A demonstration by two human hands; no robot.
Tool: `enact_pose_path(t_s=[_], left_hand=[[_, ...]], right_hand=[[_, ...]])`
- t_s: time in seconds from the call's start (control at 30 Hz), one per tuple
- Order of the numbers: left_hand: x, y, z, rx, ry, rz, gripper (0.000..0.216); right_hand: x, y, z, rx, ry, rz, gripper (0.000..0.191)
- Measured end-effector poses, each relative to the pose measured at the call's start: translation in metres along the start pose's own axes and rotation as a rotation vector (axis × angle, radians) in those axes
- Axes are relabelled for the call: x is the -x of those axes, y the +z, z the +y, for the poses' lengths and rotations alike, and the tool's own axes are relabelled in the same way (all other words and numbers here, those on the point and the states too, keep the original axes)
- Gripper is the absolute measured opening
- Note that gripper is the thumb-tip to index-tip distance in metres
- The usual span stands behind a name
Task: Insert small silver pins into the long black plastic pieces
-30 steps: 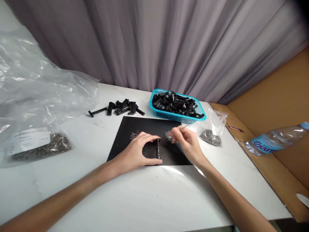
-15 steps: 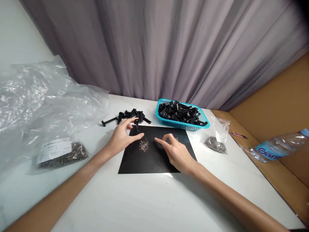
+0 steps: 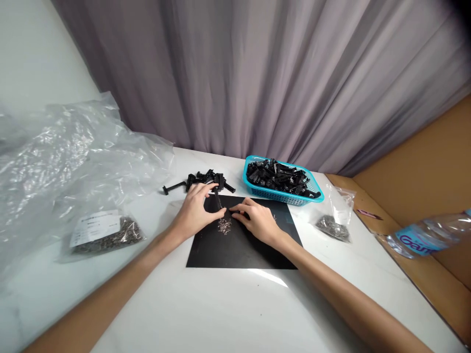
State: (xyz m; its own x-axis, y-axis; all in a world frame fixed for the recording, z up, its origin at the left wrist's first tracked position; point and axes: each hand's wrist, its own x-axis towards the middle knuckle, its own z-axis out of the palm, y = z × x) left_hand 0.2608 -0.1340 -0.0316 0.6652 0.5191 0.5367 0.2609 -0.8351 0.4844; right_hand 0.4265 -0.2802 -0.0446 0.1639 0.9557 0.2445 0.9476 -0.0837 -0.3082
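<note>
My left hand (image 3: 196, 208) grips a slim black plastic part (image 3: 217, 198) upright over the far left edge of the black mat (image 3: 239, 245). My right hand (image 3: 255, 220) rests on the mat beside it, fingers drawn together in a pinch pointing toward that part; what is in them is too small to see. A small heap of shiny metal pieces (image 3: 224, 226) lies on the mat just below both sets of fingertips. A loose pile of black plastic parts (image 3: 206, 179) sits on the white table right behind my left hand.
A blue basket (image 3: 282, 195) of black parts stands behind the mat. A small clear bag of metal pieces (image 3: 333, 225) lies to the right, a labelled bag (image 3: 105, 234) and crumpled clear plastic (image 3: 66, 157) to the left. A water bottle (image 3: 427, 235) lies on brown cardboard (image 3: 423, 181).
My left hand carried the black part from the mat's middle to its far left edge. My right hand left the right heap of metal pieces and came over to the left heap, closing its fingers.
</note>
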Motion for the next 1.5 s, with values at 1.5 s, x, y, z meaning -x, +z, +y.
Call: enact_pose_path(t_s=[1.5], left_hand=[[0.027, 0.009, 0.039, 0.156, 0.240, -0.165, 0.063]], right_hand=[[0.062, -0.014, -0.003, -0.575, 0.084, 0.305, 0.020]])
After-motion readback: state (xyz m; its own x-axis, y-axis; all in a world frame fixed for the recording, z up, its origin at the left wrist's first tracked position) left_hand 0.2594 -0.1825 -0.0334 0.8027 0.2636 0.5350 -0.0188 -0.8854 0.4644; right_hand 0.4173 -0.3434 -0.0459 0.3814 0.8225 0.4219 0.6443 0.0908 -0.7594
